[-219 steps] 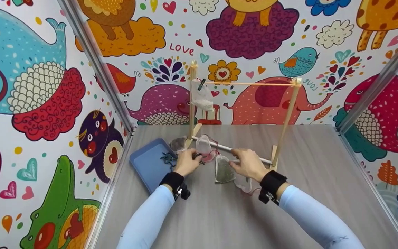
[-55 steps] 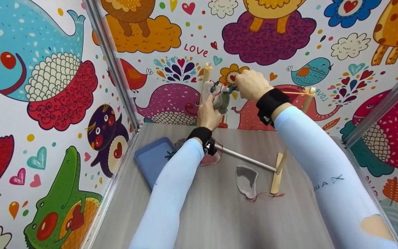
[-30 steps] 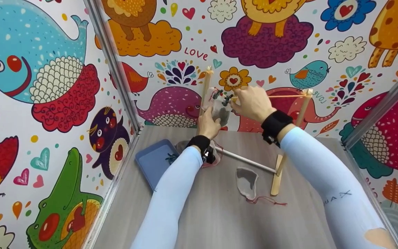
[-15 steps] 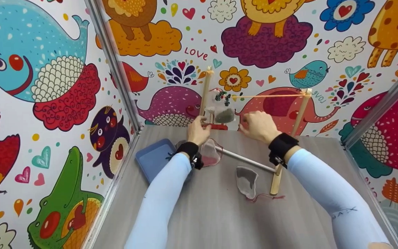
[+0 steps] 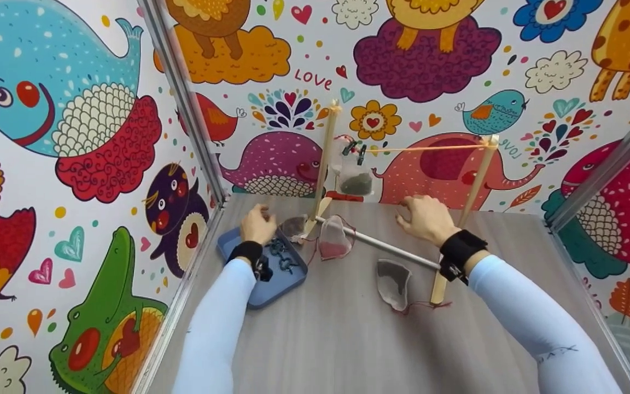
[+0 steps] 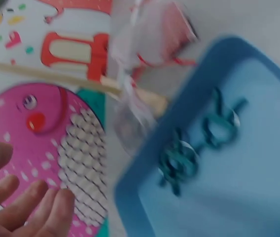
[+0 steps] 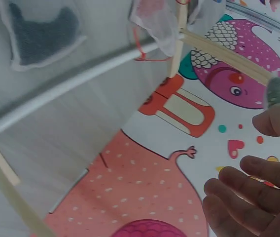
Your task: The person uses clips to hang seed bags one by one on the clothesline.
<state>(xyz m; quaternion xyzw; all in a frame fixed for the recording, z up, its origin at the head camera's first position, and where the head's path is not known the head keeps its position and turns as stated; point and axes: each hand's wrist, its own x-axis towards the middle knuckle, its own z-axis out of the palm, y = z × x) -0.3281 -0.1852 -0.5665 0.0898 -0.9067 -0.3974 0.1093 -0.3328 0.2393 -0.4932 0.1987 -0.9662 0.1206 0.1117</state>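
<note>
My left hand (image 5: 258,225) is over the far part of the blue tray (image 5: 271,298), fingers loosely bent and holding nothing. Dark green clips (image 6: 179,165) lie in that tray. My right hand (image 5: 429,219) hovers in front of the right post, its fingers relaxed and nothing in them. From the orange cord (image 5: 430,148), near the left post, hangs a mesh drawstring bag with green filling (image 5: 356,183), held by a dark green clip (image 5: 361,155). Beside it, partly covered, hangs a whitish mesh bag (image 5: 342,161).
A wooden frame with two posts (image 5: 478,180) and a white bottom rod (image 5: 391,249) stands on the table. Around it lie a pink-filled bag (image 5: 336,243), a dark-filled bag (image 5: 294,227) and a grey-filled bag (image 5: 394,282) with red strings. Patterned walls (image 5: 430,60) enclose the table.
Both hands have let go of the green-filled bag, which now hangs clipped to the cord. My left hand has moved down and left to the tray; the right has dropped below the cord.
</note>
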